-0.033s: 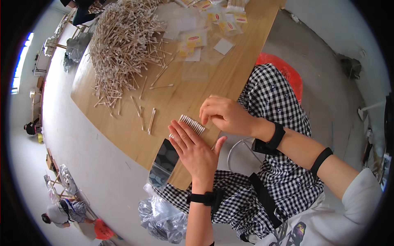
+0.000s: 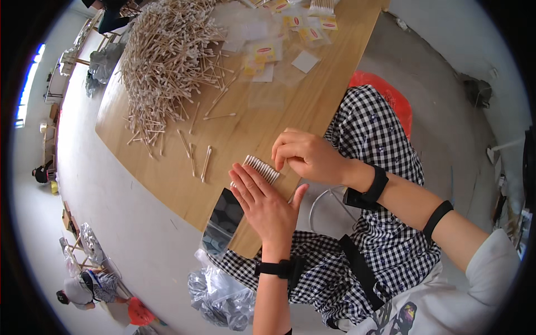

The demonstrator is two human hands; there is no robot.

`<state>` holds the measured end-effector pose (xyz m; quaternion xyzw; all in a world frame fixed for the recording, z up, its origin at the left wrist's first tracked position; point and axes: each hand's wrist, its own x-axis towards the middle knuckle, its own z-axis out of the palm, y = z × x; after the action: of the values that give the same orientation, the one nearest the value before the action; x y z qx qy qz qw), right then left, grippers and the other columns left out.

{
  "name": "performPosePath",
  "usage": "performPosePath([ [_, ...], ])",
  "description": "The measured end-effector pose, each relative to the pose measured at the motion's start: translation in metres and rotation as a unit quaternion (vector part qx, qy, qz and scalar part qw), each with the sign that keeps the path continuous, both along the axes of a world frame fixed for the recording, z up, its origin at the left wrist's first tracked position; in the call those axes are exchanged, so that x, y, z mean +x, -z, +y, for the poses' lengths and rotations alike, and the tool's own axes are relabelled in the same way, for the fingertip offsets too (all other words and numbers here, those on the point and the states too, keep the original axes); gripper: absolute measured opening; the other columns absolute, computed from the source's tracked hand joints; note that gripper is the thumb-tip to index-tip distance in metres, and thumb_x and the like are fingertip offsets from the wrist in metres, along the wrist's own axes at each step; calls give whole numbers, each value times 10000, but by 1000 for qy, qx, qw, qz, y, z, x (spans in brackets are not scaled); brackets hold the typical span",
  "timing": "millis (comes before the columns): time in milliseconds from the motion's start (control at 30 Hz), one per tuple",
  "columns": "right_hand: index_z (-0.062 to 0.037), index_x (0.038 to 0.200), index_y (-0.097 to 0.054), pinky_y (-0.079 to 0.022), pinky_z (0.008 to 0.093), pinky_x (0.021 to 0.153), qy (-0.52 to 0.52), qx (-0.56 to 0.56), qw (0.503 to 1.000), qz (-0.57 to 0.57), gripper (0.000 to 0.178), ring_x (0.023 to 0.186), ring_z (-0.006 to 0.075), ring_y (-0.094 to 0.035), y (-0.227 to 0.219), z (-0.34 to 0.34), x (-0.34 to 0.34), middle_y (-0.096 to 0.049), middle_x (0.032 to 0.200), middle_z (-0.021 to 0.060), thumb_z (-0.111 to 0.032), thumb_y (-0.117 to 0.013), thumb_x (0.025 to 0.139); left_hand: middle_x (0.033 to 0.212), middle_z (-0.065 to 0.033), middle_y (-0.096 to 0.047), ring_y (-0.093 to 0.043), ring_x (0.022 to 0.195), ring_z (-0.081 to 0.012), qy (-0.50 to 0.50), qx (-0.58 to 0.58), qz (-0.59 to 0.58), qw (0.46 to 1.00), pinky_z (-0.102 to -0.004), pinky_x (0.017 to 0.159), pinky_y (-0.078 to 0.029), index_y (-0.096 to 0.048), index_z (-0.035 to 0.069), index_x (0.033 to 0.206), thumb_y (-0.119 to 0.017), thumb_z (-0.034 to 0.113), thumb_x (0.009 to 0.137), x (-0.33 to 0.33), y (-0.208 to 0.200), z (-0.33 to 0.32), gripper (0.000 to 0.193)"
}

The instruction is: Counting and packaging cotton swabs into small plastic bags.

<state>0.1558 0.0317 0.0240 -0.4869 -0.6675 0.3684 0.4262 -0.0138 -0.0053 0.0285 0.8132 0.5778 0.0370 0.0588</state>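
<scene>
Nothing Has Visibly Moved: Both Hands Are Placed as in the Earlier Frame

Beside the swab row [image 2: 263, 169], neither hand shows a clear shift, and the row looks the same too. To steady it well, the flat fingers should press lightly and evenly, since too much weight could roll the sticks or spread them. The other fingertips would do best to nudge only the row's right end, keeping the swabs parallel and their heads level.

The row lies on the desk [image 2: 268, 131], partly under the left grip [image 2: 265, 206], which is flat and palm down, fingers extended and thumb spread; part of the row is hidden by it. The right grip [image 2: 312, 158] is just beside the row's right end with fingers curled; whether it pinches or touches a swab, I cannot tell. Left of the row is a loose pair of swabs [image 2: 206, 163]; beyond it to the left rises the heap of swabs [image 2: 170, 61]. Clear packets [image 2: 267, 52] lie well beyond the row.
</scene>
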Motion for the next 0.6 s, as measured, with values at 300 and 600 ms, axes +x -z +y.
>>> performPosePath([
  [300,-86,691,-662,-507,294,710,-1,63,996,-66,138,877,165,-590,10,2,-4,-629,893,-30,43,-641,735,1595,-298,-153,-106,1507,-408,-11,10,-26,1000,-504,1219,-121,-169,-139,1499,-566,703,848,3,5,0,1136],
  [600,-84,675,-646,-515,314,751,-13,95,992,-80,116,901,186,-583,12,3,-5,-621,897,-16,24,-658,718,1596,-295,-154,-111,1508,-402,-11,25,-25,999,-495,1221,-124,-171,-137,1500,-573,670,864,3,7,0,1103],
])
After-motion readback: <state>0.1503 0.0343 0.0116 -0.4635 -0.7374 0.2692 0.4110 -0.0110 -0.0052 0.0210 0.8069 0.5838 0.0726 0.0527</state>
